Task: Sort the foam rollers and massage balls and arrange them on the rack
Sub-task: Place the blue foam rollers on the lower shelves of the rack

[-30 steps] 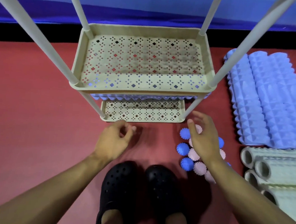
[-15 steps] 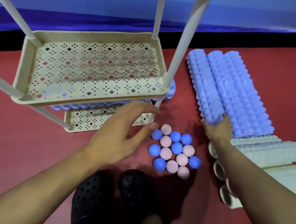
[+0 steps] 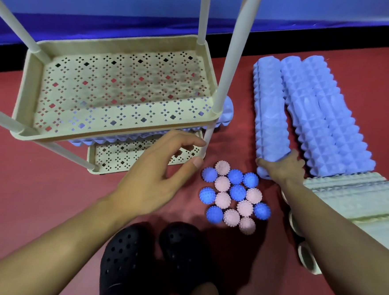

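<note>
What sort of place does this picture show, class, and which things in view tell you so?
Probably a gym or exercise room: a red floor, blue ridged foam rollers lying on it, spiky blue and pink massage balls clustered nearby, and a beige perforated plastic rack for storing them.

- A beige rack (image 3: 111,139) with perforated shelves stands on a red floor (image 3: 37,182); a blue foam roller (image 3: 226,112) lies under its upper shelf
- Left hand (image 3: 157,174), fingers loosely spread, hovers by the rack's near right post
- Right hand (image 3: 281,168) grips the near end of the leftmost blue roller (image 3: 269,120) among three lying side by side
- Blue and pink spiky massage balls (image 3: 234,196) cluster between the hands
- Pale green rollers (image 3: 351,199) lie at right
- Black clogs (image 3: 149,257) below
</note>
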